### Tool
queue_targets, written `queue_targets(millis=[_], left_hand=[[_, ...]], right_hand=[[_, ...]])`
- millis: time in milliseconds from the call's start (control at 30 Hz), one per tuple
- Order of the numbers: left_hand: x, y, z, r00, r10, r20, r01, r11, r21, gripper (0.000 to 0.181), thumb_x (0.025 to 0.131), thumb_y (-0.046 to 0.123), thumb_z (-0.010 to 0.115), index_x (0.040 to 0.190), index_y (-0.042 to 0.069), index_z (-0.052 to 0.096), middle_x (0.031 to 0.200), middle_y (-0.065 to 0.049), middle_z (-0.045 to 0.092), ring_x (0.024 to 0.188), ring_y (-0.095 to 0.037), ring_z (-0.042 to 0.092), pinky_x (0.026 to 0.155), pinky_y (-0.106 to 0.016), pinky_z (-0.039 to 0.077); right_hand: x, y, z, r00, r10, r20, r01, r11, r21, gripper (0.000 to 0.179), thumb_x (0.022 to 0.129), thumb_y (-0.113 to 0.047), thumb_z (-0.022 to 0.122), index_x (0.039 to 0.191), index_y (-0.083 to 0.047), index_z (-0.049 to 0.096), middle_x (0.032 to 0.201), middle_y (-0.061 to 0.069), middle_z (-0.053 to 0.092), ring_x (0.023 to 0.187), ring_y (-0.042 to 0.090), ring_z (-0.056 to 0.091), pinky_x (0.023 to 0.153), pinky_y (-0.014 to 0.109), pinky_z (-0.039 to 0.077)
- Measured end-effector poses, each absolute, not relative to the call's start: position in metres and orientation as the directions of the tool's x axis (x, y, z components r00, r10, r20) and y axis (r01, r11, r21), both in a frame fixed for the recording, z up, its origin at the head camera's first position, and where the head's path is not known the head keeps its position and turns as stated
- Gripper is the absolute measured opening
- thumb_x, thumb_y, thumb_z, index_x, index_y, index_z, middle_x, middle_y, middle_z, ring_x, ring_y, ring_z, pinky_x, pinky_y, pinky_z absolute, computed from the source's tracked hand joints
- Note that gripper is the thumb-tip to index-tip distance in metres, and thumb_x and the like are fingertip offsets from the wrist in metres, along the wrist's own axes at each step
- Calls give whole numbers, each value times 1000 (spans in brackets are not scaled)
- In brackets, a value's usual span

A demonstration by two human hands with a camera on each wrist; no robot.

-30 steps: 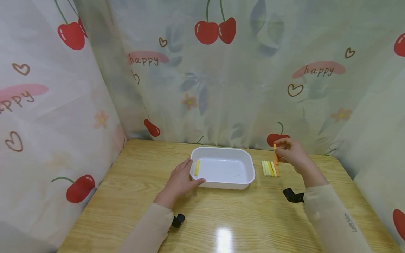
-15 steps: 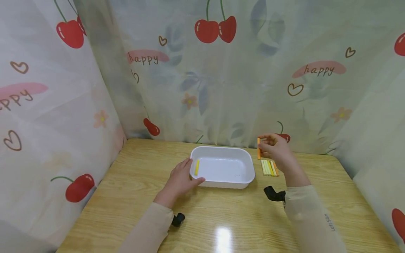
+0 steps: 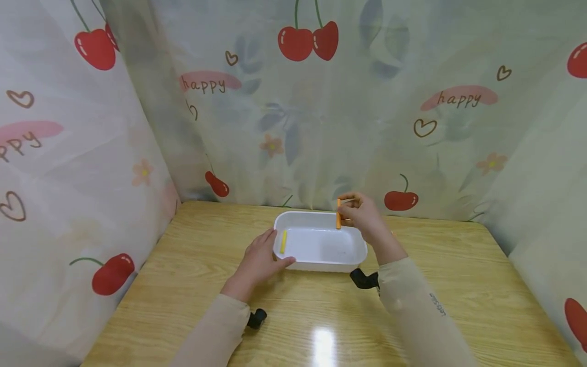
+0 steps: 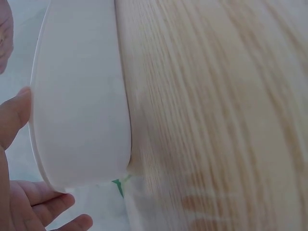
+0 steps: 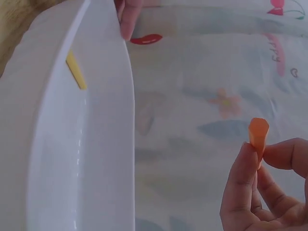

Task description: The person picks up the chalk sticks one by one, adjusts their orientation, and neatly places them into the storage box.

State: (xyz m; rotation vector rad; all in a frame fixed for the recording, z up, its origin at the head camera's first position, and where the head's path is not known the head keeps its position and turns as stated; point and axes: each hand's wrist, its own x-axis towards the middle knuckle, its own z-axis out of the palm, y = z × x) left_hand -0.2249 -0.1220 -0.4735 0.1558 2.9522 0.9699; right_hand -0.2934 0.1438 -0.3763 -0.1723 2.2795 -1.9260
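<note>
A white rectangular tray rests on the table. My left hand holds its left end, thumb at the front rim and fingers at the left side. In the tray, near that end, lies a yellow stick. My right hand pinches an orange stick upright between thumb and fingertips, over the tray's back right part. The right wrist view shows the orange stick's faceted end. The row of sticks on the table is almost wholly hidden behind my right wrist.
The wooden table meets a patterned curtain close behind the tray, with more curtain at the left and right. Black wrist camera mounts stick out beside both sleeves.
My right hand has carried the orange stick leftward from above the row of sticks to over the tray. My left hand keeps its place on the tray.
</note>
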Motion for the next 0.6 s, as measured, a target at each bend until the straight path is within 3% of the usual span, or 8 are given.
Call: queue_targets(millis=[333, 600], left_hand=[[-226, -124, -471, -994, 106, 2, 87, 809, 582, 101, 85, 57, 74, 157, 3, 29, 163, -13, 27, 148, -35, 25, 119, -53, 23], [-227, -124, -474, -993, 118, 14, 104, 810, 577, 100, 85, 58, 73, 157, 4, 30, 162, -13, 29, 147, -35, 27, 118, -54, 24]], right_hand=[[-303, 94, -398, -974, -202, -100, 66, 167, -984, 39, 95, -2, 61, 133, 1, 55, 111, 20, 59, 80, 24, 66, 77, 38, 60], [-311, 67, -431, -978, -163, -127, 96, 183, -978, 39, 91, 1, 61, 130, 3, 57, 100, 16, 60, 73, 21, 62, 69, 32, 60]])
